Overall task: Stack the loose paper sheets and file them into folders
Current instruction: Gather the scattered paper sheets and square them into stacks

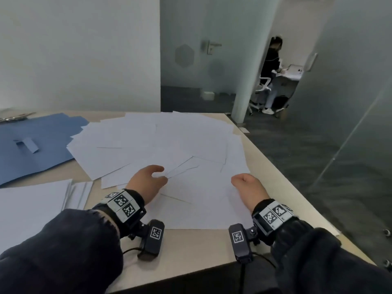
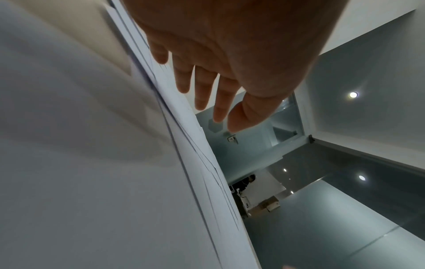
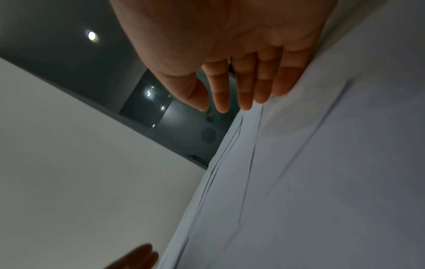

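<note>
- The fingers (image 2: pixel 202 87) of the left hand (image 1: pixel 146 183) reach out nearly straight, slightly spread, over the spread of loose white paper sheets (image 1: pixel 161 143); in the head view the thumb and forefinger tips sit close together at a sheet corner, but whether they pinch it cannot be told.
- The fingers (image 3: pixel 243 87) of the right hand (image 1: pixel 248 189) lie nearly straight and together, their tips touching the top of the sheets and holding nothing.
- The loose sheets fan out overlapping across the pale beige bench (image 1: pixel 191 247), reaching its far edge.
- A flat open blue card folder (image 1: pixel 38 145) lies to the left of the spread, its right edge tucked under the nearest sheets.
- A squared-up stack of white paper (image 1: pixel 31 206) sits on the near side of the folder, left of the left hand.
- Beyond the spread, through a glass door (image 1: pixel 191 49), a person (image 1: pixel 271 66) sits at a desk.
</note>
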Available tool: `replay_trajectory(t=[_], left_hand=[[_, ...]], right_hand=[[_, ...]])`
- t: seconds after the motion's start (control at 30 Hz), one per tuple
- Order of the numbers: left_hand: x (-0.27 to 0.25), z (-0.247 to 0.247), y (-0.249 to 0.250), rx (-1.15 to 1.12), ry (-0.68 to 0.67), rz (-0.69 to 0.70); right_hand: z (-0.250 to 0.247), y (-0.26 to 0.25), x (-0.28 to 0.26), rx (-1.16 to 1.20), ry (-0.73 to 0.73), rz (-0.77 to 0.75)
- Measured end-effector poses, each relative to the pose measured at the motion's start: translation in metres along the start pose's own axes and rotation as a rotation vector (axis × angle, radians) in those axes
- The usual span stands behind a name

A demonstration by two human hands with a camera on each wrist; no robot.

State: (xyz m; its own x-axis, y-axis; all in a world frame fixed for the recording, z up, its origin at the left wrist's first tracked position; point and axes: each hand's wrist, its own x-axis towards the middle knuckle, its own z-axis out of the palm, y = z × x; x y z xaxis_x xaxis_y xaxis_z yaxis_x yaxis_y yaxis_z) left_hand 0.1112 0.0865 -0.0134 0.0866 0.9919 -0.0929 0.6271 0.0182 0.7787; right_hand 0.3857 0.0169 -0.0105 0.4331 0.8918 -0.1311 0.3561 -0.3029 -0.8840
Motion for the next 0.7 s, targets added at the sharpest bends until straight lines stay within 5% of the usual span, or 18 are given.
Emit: replay_trajectory(t=[0.17, 0.3, 0.7], left_hand=[[0.028, -0.001, -0.005, 0.168, -0.128, -0.151], [0.03, 0.006, -0.009, 0.384, -0.172, -0.081], [0.019, 0.007, -0.004, 0.416, -0.155, -0.048]], right_hand=[[-0.028, -0.001, 0.017, 0.238, 0.021, 0.259], [-0.031, -0.01, 0.019, 0.47, -0.04, 0.4], [-0.03, -0.026, 0.027, 0.511, -0.039, 0.455]])
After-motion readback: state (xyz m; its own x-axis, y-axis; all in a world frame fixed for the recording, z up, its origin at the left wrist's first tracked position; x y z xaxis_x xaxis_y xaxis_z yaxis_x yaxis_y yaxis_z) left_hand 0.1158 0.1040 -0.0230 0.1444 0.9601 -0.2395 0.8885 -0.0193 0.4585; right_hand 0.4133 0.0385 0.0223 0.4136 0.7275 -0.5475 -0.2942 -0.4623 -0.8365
